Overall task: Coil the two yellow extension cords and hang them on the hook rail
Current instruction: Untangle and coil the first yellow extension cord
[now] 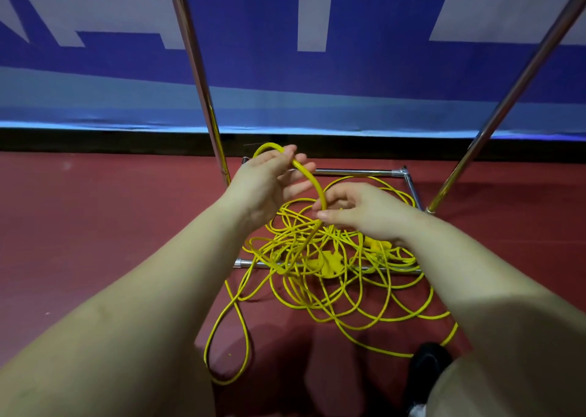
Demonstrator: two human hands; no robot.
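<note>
Where the yellow cords (320,277) heap on the red floor (95,226), we cannot tell one cord from the other, for their loops cross and bury each other in a single tangle. Yellow plug or socket blocks (329,263) lie in the middle of that heap, half covered by strands, and their shape is hard to make out. The chrome rack (355,172) shows only its floor frame and two slanting poles, whose tops are cut off by the upper edge, so we see no hook rail. A dark object at the lower right, perhaps a shoe (428,366), is partly hidden by our right forearm. Our left hand (269,182) is raised above the tangle, with an arch of cord pinched between thumb and fingers. Our right hand (352,207) sits just beside it and slightly lower, its fingers curled round the same arch where it bends down toward the heap. From there the strand drops straight into the pile below both hands. A long loose loop trails toward us on the floor.
</note>
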